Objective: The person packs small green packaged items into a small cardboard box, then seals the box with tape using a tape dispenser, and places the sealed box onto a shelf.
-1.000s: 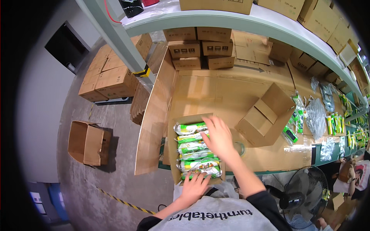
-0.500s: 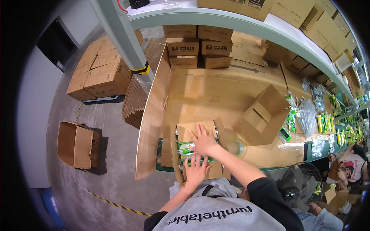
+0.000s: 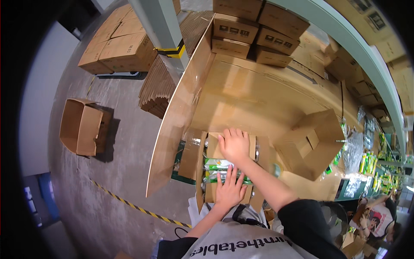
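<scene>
Cardboard flaps of one open carton (image 3: 202,149) are pressed by two flat, unclenched hands: right hand (image 3: 235,144) on the far flap, left hand (image 3: 230,190) on the near one, over green packets (image 3: 215,164).

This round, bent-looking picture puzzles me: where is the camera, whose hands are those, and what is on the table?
The camera sits on a person's head and looks down, and its wide lens bends straight edges. No machine here: both hands are the person's own. The left hand lies flat on the near flap of an open cardboard box, and the right hand presses on the far flap. Between them show green and white packets inside. Neither hand grips anything. The box rests on a cardboard-covered table, with another empty box to the right and small closed cartons stacked at the back.
</scene>
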Demonstrator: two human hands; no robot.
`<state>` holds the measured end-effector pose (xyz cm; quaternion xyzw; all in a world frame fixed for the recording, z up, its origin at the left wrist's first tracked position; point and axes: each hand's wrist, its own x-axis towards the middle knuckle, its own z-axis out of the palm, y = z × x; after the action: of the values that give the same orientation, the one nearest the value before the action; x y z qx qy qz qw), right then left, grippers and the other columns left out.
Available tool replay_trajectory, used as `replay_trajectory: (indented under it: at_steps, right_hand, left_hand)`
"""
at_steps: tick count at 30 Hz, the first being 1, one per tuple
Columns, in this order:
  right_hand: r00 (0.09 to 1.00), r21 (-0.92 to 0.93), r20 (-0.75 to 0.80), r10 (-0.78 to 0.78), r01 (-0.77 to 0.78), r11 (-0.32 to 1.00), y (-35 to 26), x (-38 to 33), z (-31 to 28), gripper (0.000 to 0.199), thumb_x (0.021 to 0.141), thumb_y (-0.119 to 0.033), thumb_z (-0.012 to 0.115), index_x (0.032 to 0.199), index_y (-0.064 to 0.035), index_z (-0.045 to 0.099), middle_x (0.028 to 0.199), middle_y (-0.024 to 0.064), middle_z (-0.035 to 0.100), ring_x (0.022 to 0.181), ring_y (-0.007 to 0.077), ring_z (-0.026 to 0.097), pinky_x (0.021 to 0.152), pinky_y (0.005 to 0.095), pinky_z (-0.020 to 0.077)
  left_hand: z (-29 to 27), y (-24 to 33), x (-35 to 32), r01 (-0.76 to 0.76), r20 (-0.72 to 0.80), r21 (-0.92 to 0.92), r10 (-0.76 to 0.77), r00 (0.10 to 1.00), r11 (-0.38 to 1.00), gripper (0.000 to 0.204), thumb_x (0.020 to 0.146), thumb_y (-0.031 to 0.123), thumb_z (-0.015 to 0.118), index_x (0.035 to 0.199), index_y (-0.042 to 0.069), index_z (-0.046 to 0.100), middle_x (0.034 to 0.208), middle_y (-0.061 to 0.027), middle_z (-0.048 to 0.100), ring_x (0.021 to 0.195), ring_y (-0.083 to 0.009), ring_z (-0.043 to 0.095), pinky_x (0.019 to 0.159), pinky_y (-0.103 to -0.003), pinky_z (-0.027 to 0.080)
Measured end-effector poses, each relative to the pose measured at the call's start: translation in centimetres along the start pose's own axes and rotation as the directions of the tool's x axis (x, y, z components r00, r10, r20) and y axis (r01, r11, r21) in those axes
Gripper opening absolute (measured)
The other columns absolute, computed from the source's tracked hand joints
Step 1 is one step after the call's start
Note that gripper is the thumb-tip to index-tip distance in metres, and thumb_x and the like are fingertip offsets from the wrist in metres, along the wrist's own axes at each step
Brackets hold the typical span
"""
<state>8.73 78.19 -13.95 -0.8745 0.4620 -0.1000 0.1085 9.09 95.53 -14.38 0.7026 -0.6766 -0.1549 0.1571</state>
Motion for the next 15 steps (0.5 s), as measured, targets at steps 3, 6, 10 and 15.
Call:
replay_trajectory:
  at_steps: [3,6,10,15]
  right_hand:
    - [0.999,-0.011,-0.039,0.002,-0.002,1.0,0.3,-0.5,0.5,0.027,0.089,-0.034,0.051,0.096,-0.0108,0.063,0.09,0.0074,0.058,0.09,0.0245,0.053,0.081,0.0427,0.036]
    - [0.999,-0.036,-0.052,-0.016,0.014,0.999,0.4,-0.4,1.1,0.026,0.087,-0.033,0.051,0.097,-0.0118,0.063,0.092,0.0069,0.057,0.092,0.024,0.051,0.084,0.0436,0.0355]
    - [0.997,-0.049,-0.069,-0.019,0.015,0.999,0.5,-0.2,0.6,0.025,0.088,-0.033,0.05,0.096,-0.0127,0.062,0.094,0.0067,0.058,0.095,0.0241,0.052,0.091,0.0451,0.0347]
    - [0.986,0.006,-0.12,0.116,-0.116,0.993,-0.2,0.3,0.4,0.026,0.089,-0.033,0.048,0.089,-0.0102,0.061,0.093,0.0094,0.06,0.094,0.0251,0.054,0.092,0.0463,0.0324]
  left_hand:
    - [0.2,0.3,0.4,0.018,0.109,0.034,-0.022,0.994,0.999,0.049,0.086,0.042,0.053,0.126,0.013,0.056,0.144,-0.0198,0.036,0.14,-0.0333,0.024,0.105,-0.068,0.013]
    - [0.9,0.1,0.7,0.02,0.136,0.038,-0.025,0.99,0.999,0.046,0.088,0.043,0.05,0.124,0.015,0.057,0.144,-0.0186,0.037,0.14,-0.0327,0.024,0.104,-0.07,0.013]
    - [1.1,0.3,1.0,-0.02,0.064,0.057,0.016,0.998,0.998,0.047,0.084,0.041,0.053,0.117,0.008,0.059,0.141,-0.0234,0.035,0.139,-0.0369,0.023,0.104,-0.071,0.009]
    - [0.2,0.3,2.0,-0.024,0.001,0.045,0.024,1.0,0.999,0.05,0.086,0.039,0.053,0.125,0.008,0.052,0.138,-0.0219,0.037,0.137,-0.037,0.025,0.106,-0.068,0.011]
